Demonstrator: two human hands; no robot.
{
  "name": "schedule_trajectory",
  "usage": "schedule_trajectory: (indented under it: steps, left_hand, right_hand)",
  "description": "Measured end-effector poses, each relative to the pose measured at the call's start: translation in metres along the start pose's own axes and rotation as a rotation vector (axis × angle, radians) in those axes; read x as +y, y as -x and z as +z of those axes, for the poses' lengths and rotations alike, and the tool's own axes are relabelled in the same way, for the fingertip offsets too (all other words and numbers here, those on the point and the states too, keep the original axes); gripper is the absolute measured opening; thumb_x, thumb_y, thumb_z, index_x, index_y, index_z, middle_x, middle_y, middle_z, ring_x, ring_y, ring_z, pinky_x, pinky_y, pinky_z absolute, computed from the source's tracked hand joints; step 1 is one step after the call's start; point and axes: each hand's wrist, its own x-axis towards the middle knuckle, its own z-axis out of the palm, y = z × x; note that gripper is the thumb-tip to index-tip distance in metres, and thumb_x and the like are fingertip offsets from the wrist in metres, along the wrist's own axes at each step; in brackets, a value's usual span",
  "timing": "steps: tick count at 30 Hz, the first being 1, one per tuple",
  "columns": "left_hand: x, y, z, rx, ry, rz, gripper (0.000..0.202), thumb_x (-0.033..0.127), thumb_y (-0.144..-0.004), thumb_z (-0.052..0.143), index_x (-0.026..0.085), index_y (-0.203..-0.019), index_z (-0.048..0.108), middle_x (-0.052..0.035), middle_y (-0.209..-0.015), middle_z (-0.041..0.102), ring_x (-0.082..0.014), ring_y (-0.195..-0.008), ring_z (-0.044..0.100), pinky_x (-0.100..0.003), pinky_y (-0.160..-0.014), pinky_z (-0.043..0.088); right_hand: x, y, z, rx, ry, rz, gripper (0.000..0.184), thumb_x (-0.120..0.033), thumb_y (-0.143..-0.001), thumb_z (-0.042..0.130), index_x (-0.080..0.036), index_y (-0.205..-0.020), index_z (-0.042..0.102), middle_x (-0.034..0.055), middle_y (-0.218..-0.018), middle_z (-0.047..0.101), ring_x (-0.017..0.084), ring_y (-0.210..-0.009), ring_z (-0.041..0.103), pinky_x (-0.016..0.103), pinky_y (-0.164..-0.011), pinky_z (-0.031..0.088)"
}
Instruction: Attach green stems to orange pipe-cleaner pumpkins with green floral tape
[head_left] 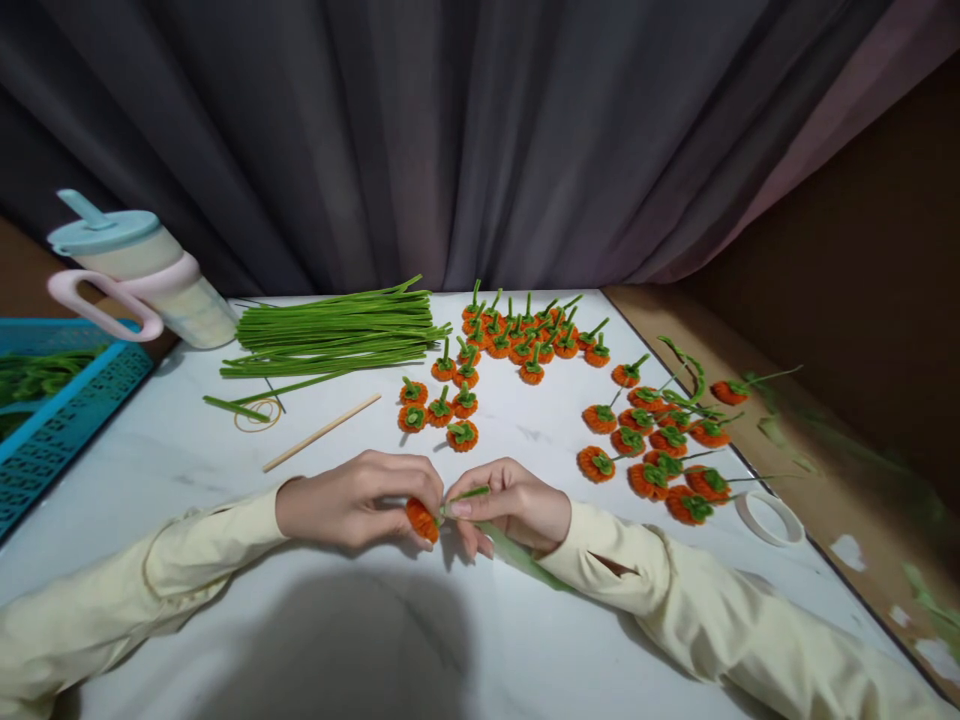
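Note:
My left hand (367, 500) is closed around a small orange pipe-cleaner fruit (423, 520), which lies on its side with its top toward the right. My right hand (510, 505) pinches the fruit's short green stem (472, 493) between thumb and fingers. From under that hand a translucent pale green strip (525, 558), like floral tape, trails toward the right sleeve. Both hands are just above the table, almost touching. Similar orange fruits with green tops and upright stems (531, 370) stand grouped beyond the hands. More fruits, several with thin wire stems (596, 463), lie to the right.
A bundle of green pipe cleaners (337, 325) lies at the back left, near a wooden stick (322, 432) and a rubber band (257, 416). A lidded tumbler (157, 280) and blue basket (67, 430) are left. A white tape ring (769, 518) sits by the table's right edge.

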Motion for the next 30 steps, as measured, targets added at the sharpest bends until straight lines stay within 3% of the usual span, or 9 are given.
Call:
schedule_trajectory:
  steps: [6,14,17,20,23,25,27,30]
  left_hand:
    - [0.001,0.0,0.0,-0.022,-0.097,0.03,0.013,0.009,-0.085,0.049,0.014,-0.093,0.058,-0.0102,-0.091,0.059,-0.014,-0.084,0.056,-0.022,-0.076,0.045]
    - [0.005,-0.001,-0.003,-0.087,-0.387,0.225,0.019,0.008,-0.085,0.042,0.014,-0.093,0.058,-0.0125,-0.09,0.06,-0.0197,-0.081,0.054,-0.033,-0.075,0.043]
    - [0.004,0.0,-0.003,-0.091,-0.303,0.183,0.021,0.006,-0.085,0.042,0.016,-0.093,0.058,-0.0113,-0.092,0.06,-0.0193,-0.085,0.054,-0.033,-0.078,0.043]
    - [-0.005,0.002,-0.002,-0.047,0.027,0.004,0.02,0.01,-0.085,0.047,0.017,-0.103,0.052,-0.0102,-0.098,0.057,-0.0178,-0.091,0.054,-0.031,-0.082,0.044]
    - [-0.02,0.004,-0.002,-0.02,0.546,-0.234,0.035,0.023,-0.079,0.06,0.017,-0.109,0.044,-0.0097,-0.103,0.053,-0.019,-0.094,0.055,-0.032,-0.082,0.047]
    - [-0.031,0.004,-0.001,-0.031,0.86,-0.383,0.036,0.035,-0.079,0.06,0.016,-0.105,0.044,-0.0089,-0.098,0.056,-0.0198,-0.088,0.059,-0.033,-0.075,0.05]
    - [-0.038,0.004,-0.001,-0.073,1.05,-0.525,0.035,0.047,-0.086,0.046,0.015,-0.1,0.045,-0.008,-0.085,0.061,-0.019,-0.071,0.063,-0.031,-0.061,0.053]
    - [-0.038,0.003,0.0,-0.163,1.064,-0.671,0.047,0.055,-0.09,0.027,0.013,-0.088,0.048,-0.0067,-0.062,0.062,-0.015,-0.045,0.058,-0.024,-0.041,0.047]
  right_hand:
    - [0.001,-0.002,-0.002,0.002,-0.04,0.047,0.018,-0.021,-0.064,0.071,-0.006,-0.071,0.064,0.0043,-0.048,0.064,0.008,-0.035,0.054,0.016,-0.037,0.038]
    - [-0.002,-0.002,-0.002,-0.006,-0.067,0.089,0.015,-0.019,-0.064,0.068,-0.005,-0.067,0.064,0.0059,-0.047,0.063,0.009,-0.034,0.054,0.016,-0.037,0.039]
    - [-0.003,-0.002,-0.002,-0.01,-0.063,0.091,0.015,-0.019,-0.063,0.068,-0.005,-0.066,0.064,0.0056,-0.046,0.063,0.008,-0.034,0.053,0.016,-0.037,0.038]
    - [-0.003,-0.002,-0.001,0.006,-0.038,0.056,0.017,-0.021,-0.062,0.069,-0.006,-0.067,0.063,0.0045,-0.045,0.062,0.009,-0.033,0.052,0.016,-0.036,0.036]
    - [-0.001,0.001,0.003,0.082,0.07,-0.08,0.019,-0.025,-0.065,0.068,-0.009,-0.069,0.06,0.0025,-0.045,0.061,0.008,-0.033,0.049,0.018,-0.037,0.035]
    - [0.002,0.005,0.008,0.183,0.263,-0.238,0.017,-0.028,-0.073,0.063,-0.011,-0.072,0.058,0.001,-0.047,0.059,0.008,-0.035,0.048,0.019,-0.039,0.037]
    - [0.006,0.01,0.011,0.285,0.607,-0.456,0.015,-0.026,-0.081,0.054,-0.012,-0.075,0.058,0.0015,-0.051,0.06,0.009,-0.041,0.05,0.021,-0.044,0.04]
    - [0.011,0.016,0.014,0.309,1.281,-0.893,0.017,-0.014,-0.086,0.043,-0.009,-0.083,0.059,0.0057,-0.057,0.059,0.012,-0.05,0.051,0.024,-0.048,0.039]
